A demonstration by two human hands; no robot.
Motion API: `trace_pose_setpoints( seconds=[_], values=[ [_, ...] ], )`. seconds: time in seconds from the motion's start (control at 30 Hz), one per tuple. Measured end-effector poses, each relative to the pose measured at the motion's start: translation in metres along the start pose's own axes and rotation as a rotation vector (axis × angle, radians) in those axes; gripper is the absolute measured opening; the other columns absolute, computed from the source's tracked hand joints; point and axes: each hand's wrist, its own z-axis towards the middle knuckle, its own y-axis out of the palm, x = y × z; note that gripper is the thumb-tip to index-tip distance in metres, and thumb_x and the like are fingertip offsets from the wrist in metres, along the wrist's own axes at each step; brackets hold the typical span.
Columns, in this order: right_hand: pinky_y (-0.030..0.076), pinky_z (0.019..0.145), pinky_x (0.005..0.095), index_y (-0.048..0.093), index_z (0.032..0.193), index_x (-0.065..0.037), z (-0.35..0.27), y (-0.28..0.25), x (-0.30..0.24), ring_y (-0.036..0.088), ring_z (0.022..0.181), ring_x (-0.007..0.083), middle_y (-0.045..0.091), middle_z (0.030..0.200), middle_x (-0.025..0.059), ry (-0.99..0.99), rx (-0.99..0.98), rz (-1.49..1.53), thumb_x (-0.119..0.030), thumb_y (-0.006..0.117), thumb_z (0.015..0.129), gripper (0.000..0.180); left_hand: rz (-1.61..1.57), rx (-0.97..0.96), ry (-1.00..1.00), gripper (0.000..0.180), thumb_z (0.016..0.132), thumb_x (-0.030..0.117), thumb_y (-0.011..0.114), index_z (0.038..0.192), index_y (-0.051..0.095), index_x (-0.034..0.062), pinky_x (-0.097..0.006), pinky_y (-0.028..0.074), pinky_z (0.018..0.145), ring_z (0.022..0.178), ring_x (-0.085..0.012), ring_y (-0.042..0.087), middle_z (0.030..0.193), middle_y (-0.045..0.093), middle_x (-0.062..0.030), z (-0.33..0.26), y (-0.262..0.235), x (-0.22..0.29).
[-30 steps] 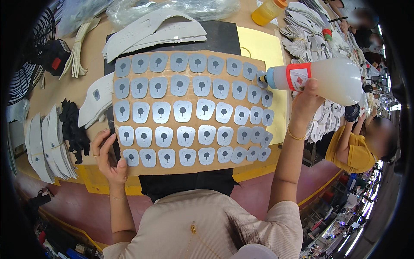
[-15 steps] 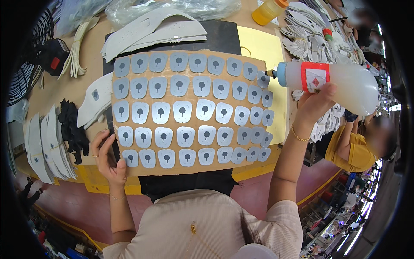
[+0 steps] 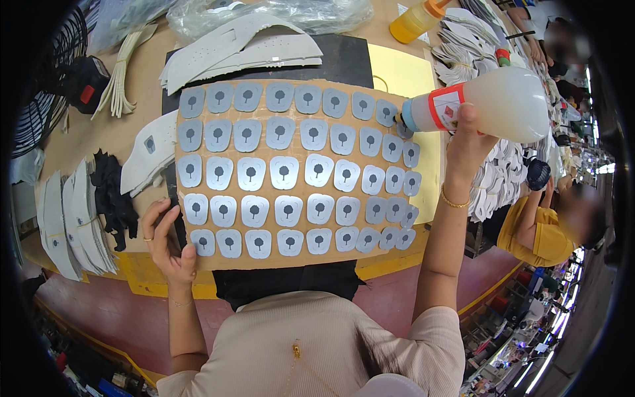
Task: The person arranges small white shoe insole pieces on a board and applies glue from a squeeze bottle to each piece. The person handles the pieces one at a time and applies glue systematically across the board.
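Observation:
A brown cardboard sheet (image 3: 297,182) lies before me, covered with rows of silvery patches, each with a dark tree shape, such as one patch (image 3: 284,173) near the middle. My right hand (image 3: 471,149) grips a cloudy plastic squeeze bottle (image 3: 506,102) with a red-and-white label and blue cap. The bottle is tilted on its side, its dark nozzle pointing left over the patches at the sheet's upper right; whether the tip touches one, I cannot tell. At the sheet's lower left corner rests my left hand (image 3: 170,245), fingers bent and apart, thumb against the edge, holding nothing.
White perforated pieces (image 3: 241,49) lie beyond the sheet on a black mat (image 3: 347,59). A yellow sheet (image 3: 403,73) sticks out at right, below an orange-capped bottle (image 3: 413,23). White bundles (image 3: 506,175) fill the right side. A black fan (image 3: 63,73) stands left; a person in yellow (image 3: 532,228) works at right.
The bottle in my right hand has moved left and slightly down, bringing its nozzle over the upper right patches. My left hand stays at the corner. The sheet has barely shifted.

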Motion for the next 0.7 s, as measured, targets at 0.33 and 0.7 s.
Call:
trace_pose_setpoints(
  seconds=[0.33, 0.7],
  values=[
    [0.053, 0.07, 0.0305, 0.046, 0.109, -0.001, -0.003, -0.01, 0.006, 0.059, 0.082, 0.0144, 0.056, 0.099, 0.0064, 0.159, 0.119, 0.413, -0.036, 0.069, 0.08, 0.05, 0.034, -0.009, 0.015, 0.06, 0.082, 0.051, 0.055, 0.11, 0.058, -0.0023, -0.042, 0.033, 0.097, 0.113, -0.0312, 0.045, 0.117, 0.048, -0.0169, 0.001, -0.001, 0.001],
    [0.046, 0.074, 0.0273, 0.054, 0.099, 0.0, -0.017, 0.006, -0.018, 0.055, 0.082, 0.0134, 0.057, 0.092, 0.0042, 0.042, -0.067, -0.01, -0.033, 0.077, 0.073, 0.048, 0.015, -0.009, 0.012, 0.059, 0.082, 0.051, 0.054, 0.111, 0.058, -0.0013, -0.042, 0.033, 0.097, 0.113, -0.0312, 0.045, 0.116, 0.047, -0.0166, 0.001, -0.001, 0.001]
  ],
)
